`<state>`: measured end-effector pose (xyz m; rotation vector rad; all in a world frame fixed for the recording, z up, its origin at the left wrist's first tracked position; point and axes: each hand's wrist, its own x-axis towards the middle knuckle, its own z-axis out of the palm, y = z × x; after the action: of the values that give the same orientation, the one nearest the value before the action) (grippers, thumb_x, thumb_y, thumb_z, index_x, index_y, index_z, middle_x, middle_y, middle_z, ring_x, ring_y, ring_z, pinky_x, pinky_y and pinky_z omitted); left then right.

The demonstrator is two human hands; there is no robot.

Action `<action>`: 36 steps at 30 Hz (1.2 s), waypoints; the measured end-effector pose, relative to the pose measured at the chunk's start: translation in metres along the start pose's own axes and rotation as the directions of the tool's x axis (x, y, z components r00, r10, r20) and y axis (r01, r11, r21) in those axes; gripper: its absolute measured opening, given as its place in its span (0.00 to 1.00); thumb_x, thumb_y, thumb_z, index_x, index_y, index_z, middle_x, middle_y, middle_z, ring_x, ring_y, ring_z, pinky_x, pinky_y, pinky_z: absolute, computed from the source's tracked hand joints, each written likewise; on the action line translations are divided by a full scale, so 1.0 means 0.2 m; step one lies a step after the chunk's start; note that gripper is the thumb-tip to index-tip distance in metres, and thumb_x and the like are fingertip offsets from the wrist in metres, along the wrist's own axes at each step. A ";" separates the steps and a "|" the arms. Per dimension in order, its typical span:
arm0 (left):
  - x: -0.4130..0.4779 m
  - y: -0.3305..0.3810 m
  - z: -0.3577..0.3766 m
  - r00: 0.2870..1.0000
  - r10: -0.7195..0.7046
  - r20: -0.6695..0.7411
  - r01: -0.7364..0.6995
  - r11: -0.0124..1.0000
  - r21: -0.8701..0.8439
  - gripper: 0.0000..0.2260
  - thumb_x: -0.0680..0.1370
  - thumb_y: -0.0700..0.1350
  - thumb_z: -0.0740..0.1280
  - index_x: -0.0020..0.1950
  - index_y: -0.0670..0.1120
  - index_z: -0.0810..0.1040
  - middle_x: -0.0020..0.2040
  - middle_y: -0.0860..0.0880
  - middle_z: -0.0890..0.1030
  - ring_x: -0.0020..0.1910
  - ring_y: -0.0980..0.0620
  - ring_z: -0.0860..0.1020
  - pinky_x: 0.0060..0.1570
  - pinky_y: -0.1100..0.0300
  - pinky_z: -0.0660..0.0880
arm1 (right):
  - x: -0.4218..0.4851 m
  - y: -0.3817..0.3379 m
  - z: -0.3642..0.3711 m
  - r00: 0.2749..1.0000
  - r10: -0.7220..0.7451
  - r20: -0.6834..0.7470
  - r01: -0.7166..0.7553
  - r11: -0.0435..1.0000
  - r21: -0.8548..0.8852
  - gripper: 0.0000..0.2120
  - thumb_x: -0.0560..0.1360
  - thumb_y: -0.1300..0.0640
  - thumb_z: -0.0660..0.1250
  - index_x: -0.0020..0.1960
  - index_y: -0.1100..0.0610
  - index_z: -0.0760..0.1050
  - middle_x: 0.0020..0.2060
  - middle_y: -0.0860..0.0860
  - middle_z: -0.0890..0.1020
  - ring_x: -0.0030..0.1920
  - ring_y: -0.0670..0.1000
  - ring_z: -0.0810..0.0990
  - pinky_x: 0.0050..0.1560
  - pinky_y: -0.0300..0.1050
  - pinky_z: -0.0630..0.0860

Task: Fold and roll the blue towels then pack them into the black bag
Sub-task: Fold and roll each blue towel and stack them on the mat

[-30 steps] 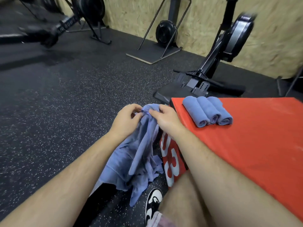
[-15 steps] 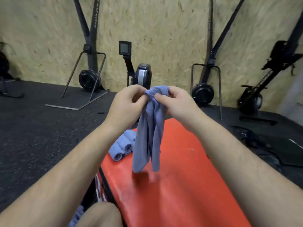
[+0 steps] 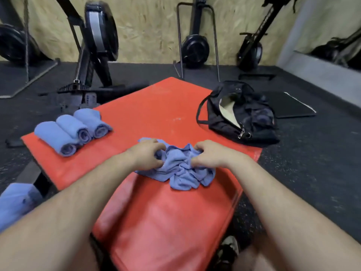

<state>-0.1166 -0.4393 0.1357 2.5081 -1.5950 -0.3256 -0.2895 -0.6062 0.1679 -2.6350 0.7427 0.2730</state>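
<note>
Blue towel now down, crumpled, on the table.
Left hand and right hand grip it; flattening comes next.

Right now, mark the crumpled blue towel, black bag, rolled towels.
crumpled blue towel (image 3: 179, 169), head view, bunched middle folds.
black bag (image 3: 259, 136), head view, near side wall below the zipper.
rolled blue towels (image 3: 71, 125), head view, top of the middle roll.

three rolls, one loose towel, one bag
</note>
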 end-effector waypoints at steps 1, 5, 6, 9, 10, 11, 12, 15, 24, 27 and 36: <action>0.03 -0.01 0.03 0.999 0.012 0.048 -0.013 1.000 0.018 0.19 0.69 0.52 0.69 0.60 0.50 0.79 0.50 0.47 0.77 0.54 0.44 0.77 0.50 0.56 0.71 | 0.03 0.01 0.02 0.999 0.001 -0.044 -0.002 1.000 -0.030 0.17 0.66 0.40 0.66 0.39 0.54 0.72 0.46 0.51 0.77 0.48 0.56 0.75 0.47 0.49 0.74; 0.11 0.05 0.07 0.998 0.056 0.017 -0.056 0.998 0.014 0.05 0.73 0.45 0.67 0.47 0.53 0.76 0.44 0.51 0.78 0.50 0.46 0.78 0.47 0.54 0.74 | 0.11 0.00 0.04 0.984 -0.009 -0.178 -0.001 0.999 -0.054 0.24 0.73 0.32 0.60 0.42 0.53 0.74 0.45 0.51 0.80 0.49 0.55 0.77 0.51 0.50 0.73; 0.12 0.06 0.05 0.999 0.044 -0.029 -0.045 0.999 -0.019 0.04 0.75 0.45 0.67 0.47 0.53 0.76 0.43 0.52 0.79 0.47 0.47 0.78 0.46 0.54 0.74 | 0.12 -0.01 0.03 0.985 0.020 -0.171 -0.011 0.998 0.055 0.26 0.74 0.31 0.60 0.41 0.55 0.75 0.39 0.51 0.81 0.44 0.54 0.79 0.46 0.49 0.74; 0.13 0.06 -0.02 0.977 0.029 -0.211 -0.068 0.981 -0.182 0.04 0.76 0.44 0.67 0.44 0.51 0.73 0.39 0.52 0.78 0.40 0.47 0.75 0.39 0.56 0.68 | 0.17 -0.01 0.00 0.987 0.052 -0.150 -0.022 0.980 0.197 0.25 0.75 0.37 0.66 0.35 0.59 0.73 0.28 0.49 0.72 0.30 0.51 0.70 0.34 0.46 0.67; 0.13 0.05 -0.06 0.954 0.031 -0.297 -0.100 0.970 -0.221 0.04 0.75 0.43 0.67 0.44 0.50 0.74 0.39 0.51 0.78 0.39 0.48 0.74 0.38 0.56 0.67 | 0.17 -0.02 -0.01 0.989 0.060 -0.133 -0.033 0.980 0.197 0.23 0.74 0.42 0.69 0.32 0.58 0.69 0.27 0.49 0.69 0.29 0.50 0.66 0.32 0.45 0.64; 0.13 0.04 -0.09 0.922 0.026 -0.386 -0.129 0.962 -0.243 0.03 0.75 0.41 0.68 0.45 0.48 0.75 0.39 0.50 0.78 0.38 0.49 0.73 0.39 0.56 0.68 | 0.17 -0.03 -0.01 0.992 0.057 -0.116 -0.030 0.974 0.225 0.22 0.74 0.46 0.72 0.30 0.55 0.66 0.27 0.48 0.66 0.28 0.49 0.63 0.30 0.44 0.61; 0.13 0.03 -0.11 0.881 0.007 -0.473 -0.144 0.956 -0.255 0.03 0.75 0.41 0.68 0.47 0.47 0.77 0.39 0.50 0.78 0.37 0.50 0.72 0.40 0.55 0.69 | 0.16 -0.04 -0.01 0.993 0.041 -0.111 -0.004 0.950 0.313 0.22 0.74 0.49 0.73 0.29 0.54 0.64 0.27 0.48 0.65 0.27 0.47 0.62 0.28 0.43 0.60; 0.11 0.00 -0.15 0.742 -0.136 -0.657 -0.091 0.950 -0.300 0.05 0.75 0.41 0.67 0.50 0.48 0.78 0.37 0.51 0.75 0.39 0.51 0.71 0.41 0.54 0.66 | 0.13 -0.10 -0.02 0.990 0.023 -0.142 0.097 0.625 0.775 0.17 0.76 0.55 0.72 0.30 0.54 0.73 0.28 0.48 0.73 0.29 0.45 0.70 0.30 0.38 0.67; 0.09 0.08 -0.04 0.857 -0.165 -0.488 -0.046 0.919 -0.392 0.04 0.77 0.45 0.70 0.43 0.47 0.80 0.41 0.50 0.79 0.42 0.52 0.76 0.45 0.55 0.71 | 0.15 -0.02 -0.03 0.892 0.412 -0.185 -0.210 0.741 0.638 0.13 0.78 0.56 0.59 0.48 0.62 0.79 0.41 0.56 0.78 0.41 0.54 0.75 0.37 0.43 0.67; 0.08 0.19 0.07 0.958 -0.159 -0.239 0.047 0.909 -0.415 0.13 0.78 0.52 0.69 0.36 0.47 0.78 0.32 0.51 0.80 0.31 0.55 0.75 0.34 0.56 0.70 | 0.11 0.00 0.00 0.918 0.377 -0.119 -0.219 0.736 0.640 0.13 0.75 0.60 0.64 0.32 0.55 0.69 0.28 0.50 0.71 0.29 0.50 0.67 0.27 0.42 0.60; 0.15 0.29 0.23 0.976 -0.218 -0.014 0.196 0.901 -0.386 0.09 0.74 0.38 0.65 0.34 0.44 0.73 0.31 0.50 0.75 0.33 0.51 0.72 0.35 0.55 0.68 | 0.05 0.06 0.03 0.982 0.181 -0.055 -0.103 0.758 0.644 0.08 0.67 0.58 0.79 0.37 0.60 0.80 0.34 0.51 0.82 0.36 0.50 0.79 0.44 0.52 0.80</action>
<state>-0.1676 -0.4912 0.1030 2.3529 -1.1121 -0.5306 -0.2876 -0.6176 0.1558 -1.9504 0.8868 -0.0919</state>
